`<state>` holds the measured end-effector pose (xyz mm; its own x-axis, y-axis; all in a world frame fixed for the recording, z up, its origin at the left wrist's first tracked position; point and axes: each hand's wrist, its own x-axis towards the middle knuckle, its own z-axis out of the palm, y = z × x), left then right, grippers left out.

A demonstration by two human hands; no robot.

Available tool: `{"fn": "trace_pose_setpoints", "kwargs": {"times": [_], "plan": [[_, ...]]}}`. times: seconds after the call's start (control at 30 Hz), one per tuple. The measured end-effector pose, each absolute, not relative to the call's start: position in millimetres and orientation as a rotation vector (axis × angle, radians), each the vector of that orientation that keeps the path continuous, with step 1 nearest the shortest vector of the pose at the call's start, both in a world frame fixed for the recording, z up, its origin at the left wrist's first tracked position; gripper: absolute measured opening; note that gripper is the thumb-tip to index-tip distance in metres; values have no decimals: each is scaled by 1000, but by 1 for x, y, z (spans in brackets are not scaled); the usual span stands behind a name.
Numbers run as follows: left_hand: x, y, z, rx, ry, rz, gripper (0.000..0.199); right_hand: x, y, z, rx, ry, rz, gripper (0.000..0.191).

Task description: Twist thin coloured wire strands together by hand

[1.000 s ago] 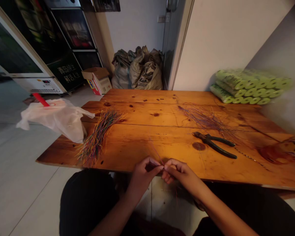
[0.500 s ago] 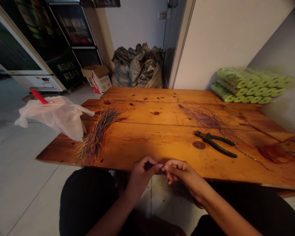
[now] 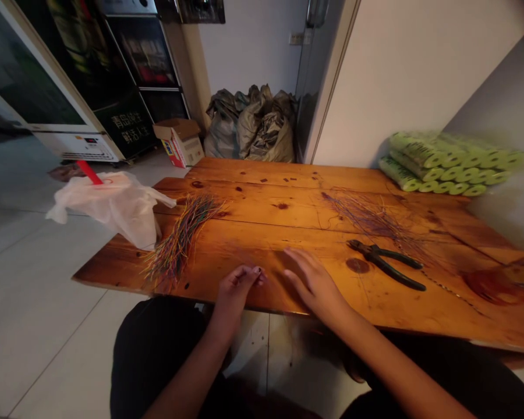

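Note:
My left hand [image 3: 239, 284] is closed in a pinch just over the table's near edge. A thin reddish-purple wire, faint against the wood, appears to be held between its thumb and fingers. To the right of it, my right hand [image 3: 311, 283] is open above the wooden table [image 3: 262, 227], fingers stretched forward and apart, holding nothing. Left of my hands lies a thick bundle of coloured wires [image 3: 181, 241]. On the right, black-handled cutting pliers [image 3: 388, 265] rest with their jaws pointing left. Behind them is a looser spread of thin wires [image 3: 371, 215].
A white plastic bag [image 3: 113, 203] with a red strip sits at the table's left edge. Green wrapped rolls [image 3: 449, 163] are stacked at the back right. Beyond the table are full sacks [image 3: 253, 128] and an open cardboard box [image 3: 181, 142]. A twisted strand [image 3: 456, 294] lies beside the pliers.
My hands, fingertips together before, have moved apart. The left shifted left and slightly up, still pinching; the right let go, opened and moved forward. The view has tilted slightly.

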<state>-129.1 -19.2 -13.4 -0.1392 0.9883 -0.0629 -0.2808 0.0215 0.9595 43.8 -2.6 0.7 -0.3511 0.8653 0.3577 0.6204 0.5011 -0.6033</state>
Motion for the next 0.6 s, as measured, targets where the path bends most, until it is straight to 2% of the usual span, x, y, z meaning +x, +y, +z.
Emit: {"fn": "trace_pose_setpoints", "kwargs": {"times": [0.1, 0.2, 0.6], "plan": [[-135, -13, -13, 859, 1129, 1421, 22, 32, 23, -8, -1223, -2406, 182, 48], [-137, -11, -11, 853, 1115, 1433, 22, 28, 31, -17, -1216, -2555, 52, 48], [-140, -9, -11, 885, 1109, 1448, 19, 31, 31, -20, -1160, -2688, 15, 50]]}}
